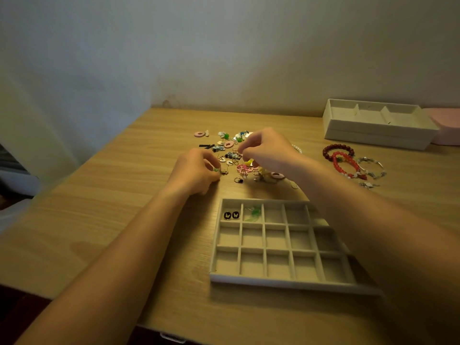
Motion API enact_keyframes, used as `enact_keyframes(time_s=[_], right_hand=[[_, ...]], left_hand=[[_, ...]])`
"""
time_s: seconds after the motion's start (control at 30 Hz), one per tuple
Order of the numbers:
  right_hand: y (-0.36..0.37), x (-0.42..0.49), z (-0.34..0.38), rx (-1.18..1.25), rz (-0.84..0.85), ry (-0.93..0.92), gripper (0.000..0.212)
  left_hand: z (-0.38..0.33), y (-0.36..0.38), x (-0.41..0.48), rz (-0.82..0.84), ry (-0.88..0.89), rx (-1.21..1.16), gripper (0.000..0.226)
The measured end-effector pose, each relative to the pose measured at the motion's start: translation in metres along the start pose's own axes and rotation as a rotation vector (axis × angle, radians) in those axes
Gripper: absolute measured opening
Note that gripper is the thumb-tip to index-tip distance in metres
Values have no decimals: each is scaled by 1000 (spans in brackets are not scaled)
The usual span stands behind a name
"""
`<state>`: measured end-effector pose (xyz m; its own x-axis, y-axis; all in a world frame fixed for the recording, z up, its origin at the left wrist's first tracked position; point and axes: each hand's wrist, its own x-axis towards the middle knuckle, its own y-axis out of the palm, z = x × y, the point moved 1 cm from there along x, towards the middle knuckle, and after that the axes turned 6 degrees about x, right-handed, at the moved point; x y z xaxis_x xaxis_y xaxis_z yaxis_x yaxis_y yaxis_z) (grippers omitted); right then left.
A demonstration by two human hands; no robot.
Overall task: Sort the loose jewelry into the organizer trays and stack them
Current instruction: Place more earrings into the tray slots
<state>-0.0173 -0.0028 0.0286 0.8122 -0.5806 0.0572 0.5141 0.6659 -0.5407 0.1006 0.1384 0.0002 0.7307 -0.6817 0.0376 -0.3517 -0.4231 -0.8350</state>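
The loose jewelry (234, 158) lay in a scattered pile on the worktop (112, 220), at 12 o'clock from the grid tray (273, 281) and just beyond its far wall. The pile was mostly earrings and small charms, and many pieces were too small to identify.

The grid tray sat nearest the person. Only two compartments, both in the far row, were filled. The corner one at 10 o'clock held a pair of black studs (231, 215). The one next to it, toward 3 o'clock, held green earrings (254, 212). All other visible compartments were bare. The right forearm covered part of the 3 o'clock column.

The left hand (196, 170) was at the 9 o'clock edge of the pile, fingers curled, pinching a small green-beaded earring (217, 170). The right hand (266, 150) hovered over the pile's 3 o'clock side with fingertips drawn together. Whether it held a piece could not be told.

Several bracelets (344, 161) lay unsorted at 2 o'clock from the grid tray, well apart from the pile. Farther out at 1 o'clock stood what appeared to be two deeper trays (373, 138), one on the other. The upper one's visible sections looked bare.

Judgement: sorting was at an early stage. Most of the pile, all the bracelets and the stacking of the grid tray remained.
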Motion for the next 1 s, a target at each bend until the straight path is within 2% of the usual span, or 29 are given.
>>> enact_keyframes(time_s=[0.13, 0.3, 0.43, 0.67, 0.87, 1.0], right_hand=[[-7, -13, 9, 55, 9, -12, 18], [-16, -30, 23, 87, 71, -69, 22], [-18, -44, 37, 159, 161, -102, 29], [-28, -68, 49, 378, 230, -66, 13], [-39, -84, 44, 472, 247, 3, 16], [-45, -89, 39, 541, 226, -14, 11]], left_hand=[[-8, -14, -9, -29, -33, -190, 23], [-28, -46, -24, -52, 51, -365, 26], [-48, -67, -44, 50, 115, -566, 25], [-58, -73, -65, 301, 65, -991, 32], [-57, -66, -73, 414, 0, -1136, 29], [-60, -51, -75, 463, -71, -1207, 20]])
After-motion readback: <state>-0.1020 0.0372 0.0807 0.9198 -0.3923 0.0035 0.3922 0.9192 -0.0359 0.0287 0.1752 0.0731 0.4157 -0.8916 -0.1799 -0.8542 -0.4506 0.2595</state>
